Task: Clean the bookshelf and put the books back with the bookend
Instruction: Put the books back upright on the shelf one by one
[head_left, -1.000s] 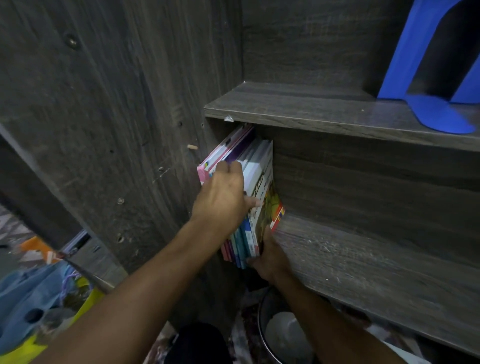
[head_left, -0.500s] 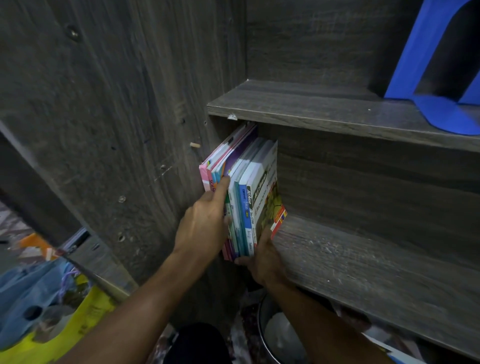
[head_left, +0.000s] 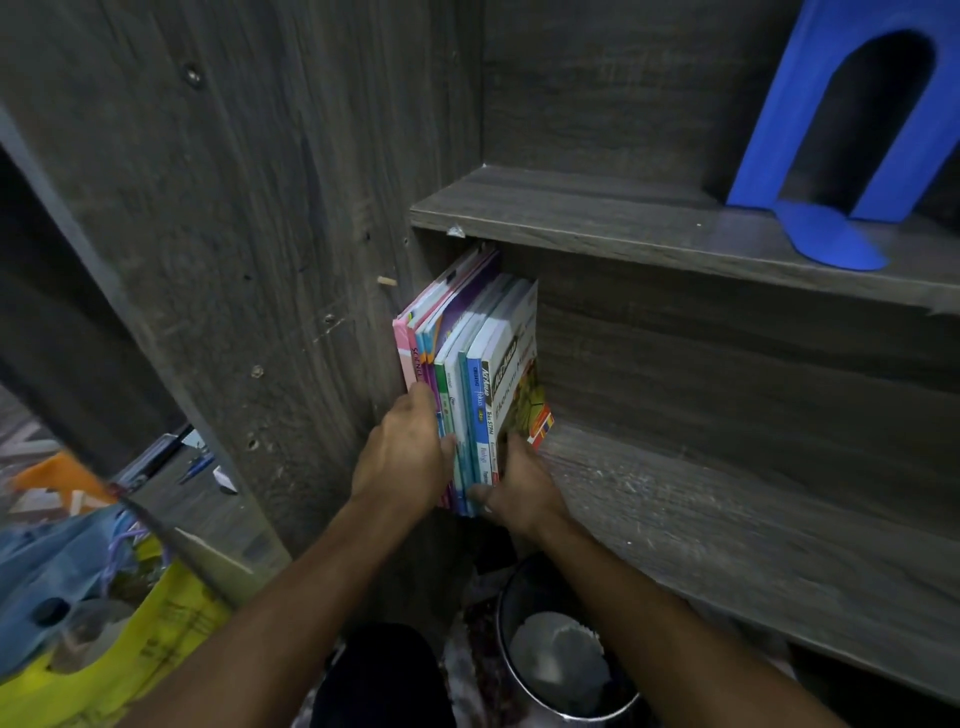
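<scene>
Glossy paperback books (head_left: 483, 364) stand upright on the scuffed, wood-grain lower shelf (head_left: 727, 519), against its left wall at 12 o'clock. My left hand (head_left: 402, 457) and right hand (head_left: 519, 483) clasp the stack's sides, thumbs across the spines. Blue arched bookend (head_left: 810, 156): upper shelf, 2 o'clock.

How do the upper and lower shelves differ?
The upper shelf carries the blue bookend, untouched; the lower shelf carries the books, gripped by the left hand and right hand. The upper shelf's load stands rightward; the lower shelf's against the left wall. Both shelves are dark woodgrain.
</scene>
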